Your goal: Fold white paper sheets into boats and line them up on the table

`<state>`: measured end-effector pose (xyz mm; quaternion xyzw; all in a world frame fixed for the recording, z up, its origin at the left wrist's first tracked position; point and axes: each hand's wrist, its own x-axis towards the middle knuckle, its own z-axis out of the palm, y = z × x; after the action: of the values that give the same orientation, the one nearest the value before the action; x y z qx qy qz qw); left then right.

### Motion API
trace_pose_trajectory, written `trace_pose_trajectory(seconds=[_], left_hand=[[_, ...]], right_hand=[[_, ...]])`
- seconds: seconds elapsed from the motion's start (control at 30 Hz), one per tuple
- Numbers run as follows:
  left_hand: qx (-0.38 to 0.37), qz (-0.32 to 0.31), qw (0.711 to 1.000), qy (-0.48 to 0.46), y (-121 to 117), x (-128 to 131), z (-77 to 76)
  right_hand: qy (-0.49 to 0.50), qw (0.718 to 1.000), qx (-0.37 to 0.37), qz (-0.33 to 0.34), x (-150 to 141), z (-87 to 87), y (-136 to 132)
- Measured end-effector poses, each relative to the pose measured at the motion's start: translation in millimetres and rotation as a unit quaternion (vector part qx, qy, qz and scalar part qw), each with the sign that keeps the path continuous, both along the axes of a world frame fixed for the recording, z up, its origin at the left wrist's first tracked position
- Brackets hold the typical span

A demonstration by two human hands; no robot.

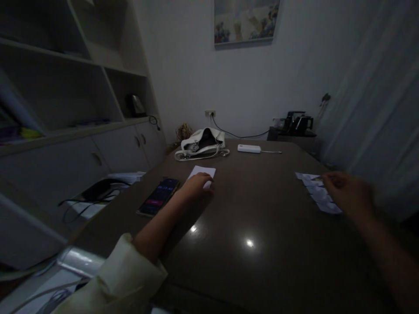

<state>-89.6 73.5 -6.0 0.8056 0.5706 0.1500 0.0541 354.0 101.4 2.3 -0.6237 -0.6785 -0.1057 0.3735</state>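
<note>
My left hand (195, 186) lies over a small stack of white paper (201, 171) on the left side of the table, its thumb and forefinger apart with paper showing between them. Beside its forearm rests a phone (159, 197) with a lit screen. Over on the right, several folded white paper pieces (317, 192) lie overlapping in a slanting row. My right hand (347, 192) is at their right edge, thumb and finger pinched together near the upper pieces. Blur and dim light hide what sits in that pinch.
Toward the back of the brown table (248, 209) are a white handbag (203, 146) and a white power bank (249, 148) with a short cable. A black kettle (301, 124) stands beyond the far right corner. Shelves (98, 93) line the left, and a curtain (382, 109) hangs right.
</note>
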Motion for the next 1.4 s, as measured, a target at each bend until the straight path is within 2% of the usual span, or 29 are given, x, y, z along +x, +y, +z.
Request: trace_pose_trajectory(seconds=[0.03, 0.17, 0.27, 0.37, 0.57, 1.2, 1.4], left_hand=[[-0.013, 0.001, 1.000, 0.000, 2.9, -12.4, -0.9], [-0.052, 0.009, 0.999, -0.009, 10.3, -43.0, -8.2], [-0.063, -0.003, 0.998, -0.020, 13.2, -47.2, -11.7], [-0.067, -0.016, 0.997, -0.031, 15.1, -46.8, -11.9], [-0.068, -0.031, 0.996, -0.052, 15.9, -50.2, -8.8], [-0.071, -0.025, 0.995, -0.064, 16.5, -49.9, -3.6], [-0.072, -0.034, 0.995, -0.060, 23.1, -54.6, -8.8]], right_hand=[[-0.015, 1.000, -0.006, -0.003, -11.0, -3.3, -0.5], [-0.045, 0.996, -0.033, 0.072, -55.9, -15.3, -7.6], [-0.057, 0.988, -0.072, 0.122, -79.5, -23.7, -13.9], [-0.057, 0.979, -0.118, 0.153, -90.2, -32.3, -17.9], [-0.054, 0.968, -0.152, 0.193, -93.0, -42.9, -18.0], [-0.032, 0.957, -0.185, 0.222, -93.2, -42.5, -18.1], [-0.039, 0.956, -0.178, 0.228, -92.7, -43.4, -17.3]])
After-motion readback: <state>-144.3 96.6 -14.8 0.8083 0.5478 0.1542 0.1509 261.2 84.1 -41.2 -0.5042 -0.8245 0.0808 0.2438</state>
